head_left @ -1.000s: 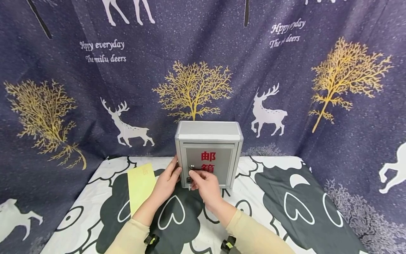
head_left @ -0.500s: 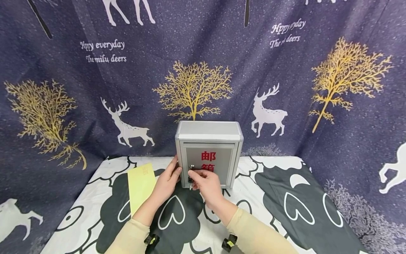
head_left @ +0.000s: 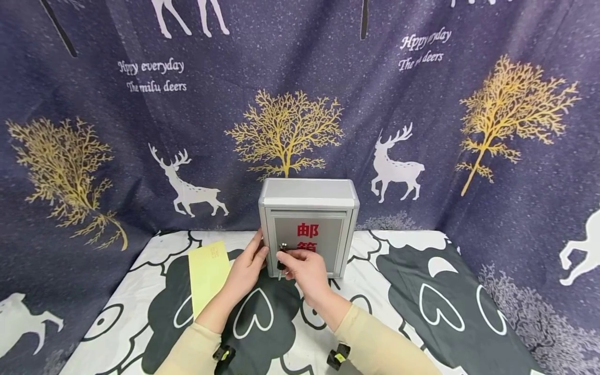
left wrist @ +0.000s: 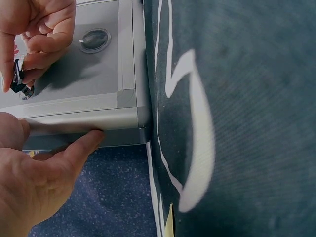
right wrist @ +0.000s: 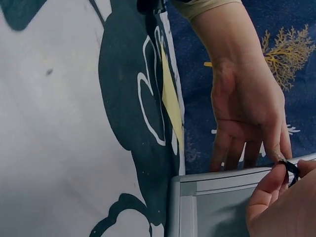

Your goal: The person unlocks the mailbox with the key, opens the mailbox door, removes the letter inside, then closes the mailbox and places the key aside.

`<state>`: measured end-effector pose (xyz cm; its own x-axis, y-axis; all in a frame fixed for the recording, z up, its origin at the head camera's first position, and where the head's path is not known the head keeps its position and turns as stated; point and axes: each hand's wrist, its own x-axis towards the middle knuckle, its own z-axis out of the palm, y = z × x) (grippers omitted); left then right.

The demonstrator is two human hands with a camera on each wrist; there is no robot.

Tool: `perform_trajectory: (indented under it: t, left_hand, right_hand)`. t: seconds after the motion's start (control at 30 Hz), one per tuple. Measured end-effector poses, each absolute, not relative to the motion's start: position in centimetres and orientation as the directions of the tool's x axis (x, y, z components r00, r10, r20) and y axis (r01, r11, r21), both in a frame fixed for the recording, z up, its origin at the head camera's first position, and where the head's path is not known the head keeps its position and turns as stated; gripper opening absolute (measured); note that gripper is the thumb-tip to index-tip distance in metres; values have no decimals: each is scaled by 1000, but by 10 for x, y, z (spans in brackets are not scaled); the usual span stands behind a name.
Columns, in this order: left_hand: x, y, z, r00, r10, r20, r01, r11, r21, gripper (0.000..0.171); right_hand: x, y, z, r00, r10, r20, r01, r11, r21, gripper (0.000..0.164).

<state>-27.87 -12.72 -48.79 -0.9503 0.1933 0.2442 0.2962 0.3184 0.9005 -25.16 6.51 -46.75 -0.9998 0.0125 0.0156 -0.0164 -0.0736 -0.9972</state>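
Note:
A grey metal mailbox (head_left: 307, 195) with red characters on its front stands upright on the bed-like cloth. My right hand (head_left: 307, 272) pinches a black-headed key (left wrist: 19, 74) between thumb and fingers at the small round lock (left wrist: 26, 93) on the mailbox door. A second, silver key (head_left: 279, 275) dangles below those fingers. How deep the pinched key sits in the lock cannot be seen. With fairly straight fingers, my left hand (head_left: 246, 268) rests against the mailbox's left side, its thumb by the front edge.
A yellow envelope (head_left: 206, 271) lies left of the mailbox, partly behind my left forearm. Beneath is a black-and-white patterned cloth (head_left: 375, 291). Close behind the mailbox hangs a dark blue curtain (head_left: 300, 62) printed with deer and trees.
My right hand has shifted very slightly left at the lock, and the dangling key has swung a little. My left hand and the mailbox stay where they were.

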Motion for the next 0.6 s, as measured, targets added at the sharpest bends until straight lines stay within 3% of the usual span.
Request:
perform_trajectory:
  t: [0.23,0.43,0.6]
  left_hand:
    - [-280,-127,-489,-953,185,242,290,314,904,65]
    - [-279,-127,-489,-951,184,247,294,308,905,65]
    - [-281,-127,-491,-951,184,249,296,305,905,65]
  right_hand:
    - [-249,66,-465,-991,56,118,-110,137,-984,36]
    - [-249,67,-464,-954,60,294,-250,381,-890,24]
    - [-248,67,-463,-927,39,374,-317,453,-833,19]
